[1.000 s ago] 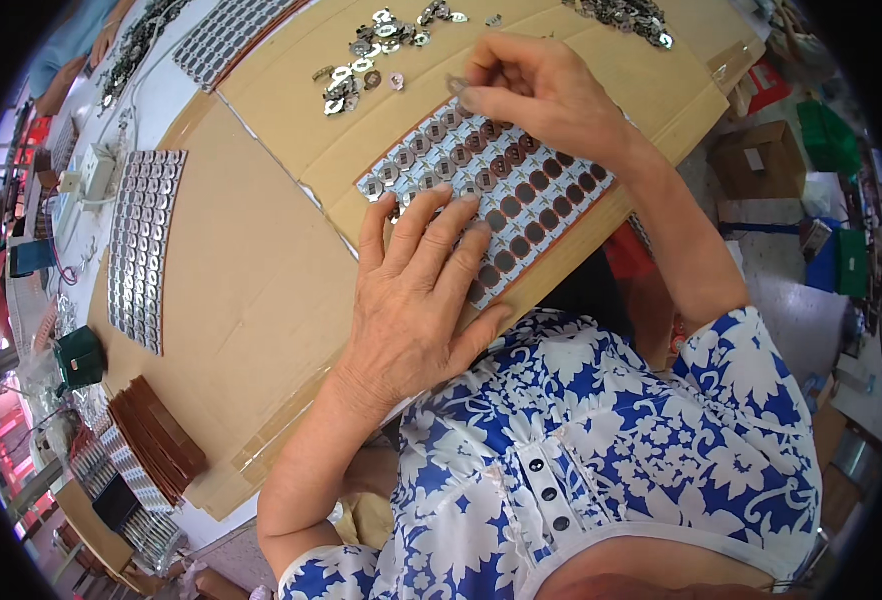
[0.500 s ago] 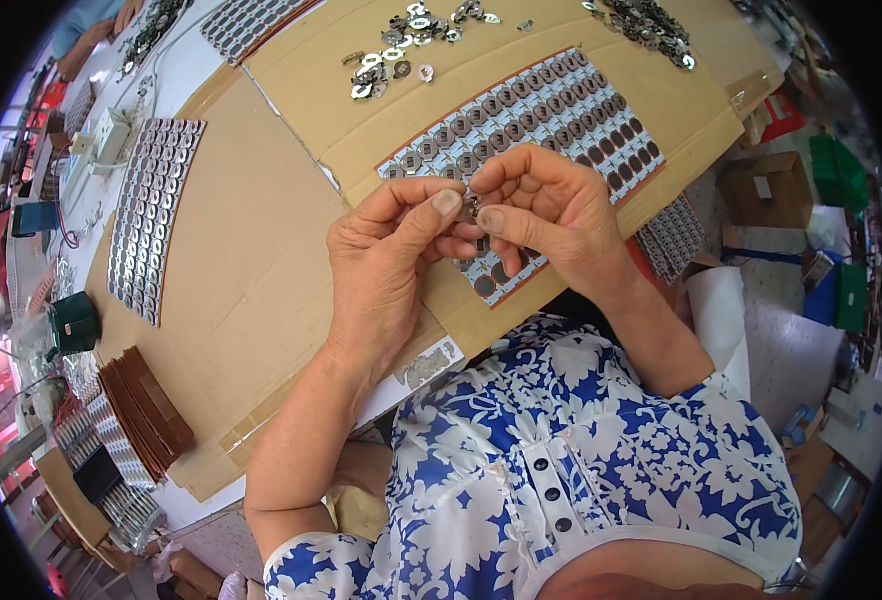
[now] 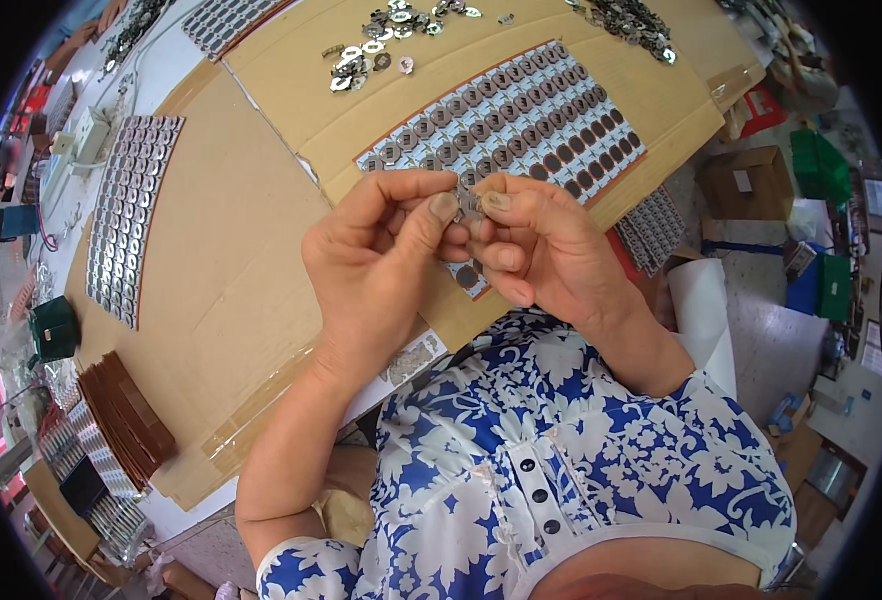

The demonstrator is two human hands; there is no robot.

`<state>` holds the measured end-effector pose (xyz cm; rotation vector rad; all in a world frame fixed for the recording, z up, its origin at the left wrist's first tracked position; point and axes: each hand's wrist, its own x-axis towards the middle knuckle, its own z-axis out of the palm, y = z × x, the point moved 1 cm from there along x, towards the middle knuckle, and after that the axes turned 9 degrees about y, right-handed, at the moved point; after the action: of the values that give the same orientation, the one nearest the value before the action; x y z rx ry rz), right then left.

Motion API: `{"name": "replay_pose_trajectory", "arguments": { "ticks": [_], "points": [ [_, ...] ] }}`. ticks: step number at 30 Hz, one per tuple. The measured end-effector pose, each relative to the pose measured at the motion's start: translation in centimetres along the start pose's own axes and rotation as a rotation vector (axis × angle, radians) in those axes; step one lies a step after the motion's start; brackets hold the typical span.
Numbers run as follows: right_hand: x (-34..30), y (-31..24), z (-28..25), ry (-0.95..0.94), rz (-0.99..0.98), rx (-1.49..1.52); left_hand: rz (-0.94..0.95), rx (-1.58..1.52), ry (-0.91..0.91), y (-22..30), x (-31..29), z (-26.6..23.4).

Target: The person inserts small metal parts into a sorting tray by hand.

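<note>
Cardboard-covered table point(image 3: 211, 280), cluttered floor beyond, left hand point(image 3: 376, 265) and right hand point(image 3: 536, 250) each in pinch grip on small metal piece point(image 3: 468, 201)

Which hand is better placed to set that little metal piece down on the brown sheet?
Probably the right hand: its fingertips pinch the small metal piece together with the left hand, and it lies directly over the brown sheet, whose unfilled dark slots run toward its side.

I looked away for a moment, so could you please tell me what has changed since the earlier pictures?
The left hand lifted off the sheet of metal pieces and the right hand drew back from the far side; both now pinch one small metal piece above it. The loose pile and side sheet stayed put.
</note>
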<state>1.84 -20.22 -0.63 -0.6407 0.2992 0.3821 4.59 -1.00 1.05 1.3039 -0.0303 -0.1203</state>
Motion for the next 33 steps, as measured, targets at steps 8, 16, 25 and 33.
{"name": "replay_pose_trajectory", "arguments": {
  "ticks": [8,16,25,33],
  "points": [
    [-0.3,0.4,-1.4,-0.022,0.040,0.002,0.367,0.380,-0.056,-0.7,0.1,0.1],
    [-1.8,-3.8,-1.6,-0.066,-0.323,-0.717,0.748,0.595,-0.135,-0.7,0.3,-0.4],
    [1.0,-5.4,-3.2,-0.109,-0.734,-1.481,0.991,0.964,-0.393,-2.0,0.0,-0.4],
    [1.2,-4.1,-2.1,-0.124,-0.920,-1.571,0.915,0.925,-0.380,-2.3,0.3,-0.4]
  ]
}}
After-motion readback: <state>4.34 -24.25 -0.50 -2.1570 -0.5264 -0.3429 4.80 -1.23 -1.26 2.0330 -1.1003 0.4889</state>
